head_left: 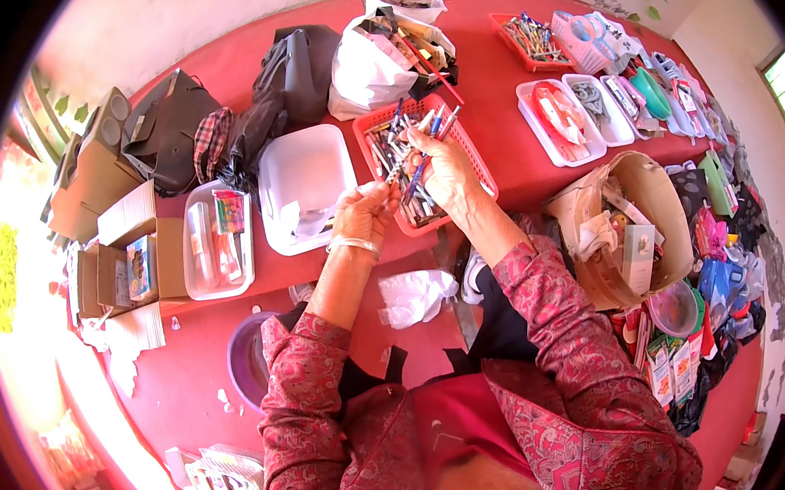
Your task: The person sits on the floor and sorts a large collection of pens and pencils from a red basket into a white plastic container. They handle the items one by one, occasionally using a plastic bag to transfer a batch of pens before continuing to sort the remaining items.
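Observation:
A red plastic basket (pixel 475 164) full of pens (pixel 386 150) stands on the red surface before me, and both hands are over it. My right hand (pixel 446 170) is closed, with a blue-and-white pen (pixel 416 176) slanting down from its curled fingers. At the basket's near left side, my left hand (pixel 363 215) is pinched close to the right one. What its fingertips hold is too small to make out. Just left of the basket lies a white plastic tray (pixel 305 169) with clear wrappers in it.
A white bag (pixel 371 64) stuffed with items stands behind the basket, beside black bags (pixel 300 69). Left are a cardboard box (pixel 171 260) and a stationery tray (pixel 249 255). Right are a second pen basket (pixel 507 41), white trays (pixel 550 152) and a large carton (pixel 586 281).

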Available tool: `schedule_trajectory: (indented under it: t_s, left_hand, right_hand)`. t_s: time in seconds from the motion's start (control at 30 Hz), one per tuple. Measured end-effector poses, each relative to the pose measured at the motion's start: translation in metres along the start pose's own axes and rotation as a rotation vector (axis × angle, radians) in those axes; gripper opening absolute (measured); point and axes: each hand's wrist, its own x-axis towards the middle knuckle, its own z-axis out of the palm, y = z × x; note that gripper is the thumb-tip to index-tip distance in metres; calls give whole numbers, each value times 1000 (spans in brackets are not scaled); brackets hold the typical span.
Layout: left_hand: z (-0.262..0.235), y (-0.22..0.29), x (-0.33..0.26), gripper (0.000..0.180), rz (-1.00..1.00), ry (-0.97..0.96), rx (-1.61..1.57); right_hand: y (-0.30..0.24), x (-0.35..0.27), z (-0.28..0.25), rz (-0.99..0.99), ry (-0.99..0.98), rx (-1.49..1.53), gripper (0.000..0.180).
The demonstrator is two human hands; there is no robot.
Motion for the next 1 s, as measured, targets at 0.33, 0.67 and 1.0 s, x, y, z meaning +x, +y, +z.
schedule_trajectory:
  t_s: [0.33,0.67,1.0]
  left_hand:
    - [11,4,-10,22,146,-32,676]
    - [32,23,-27,38,47,-295,747]
    - [21,29,-29,29,-321,-540,280]
  right_hand:
    - [-3,-8,0,176,-160,-242,11]
    - [7,-27,11,215,-279,-500,29]
    - [-21,-25,10,183,-309,-671,23]
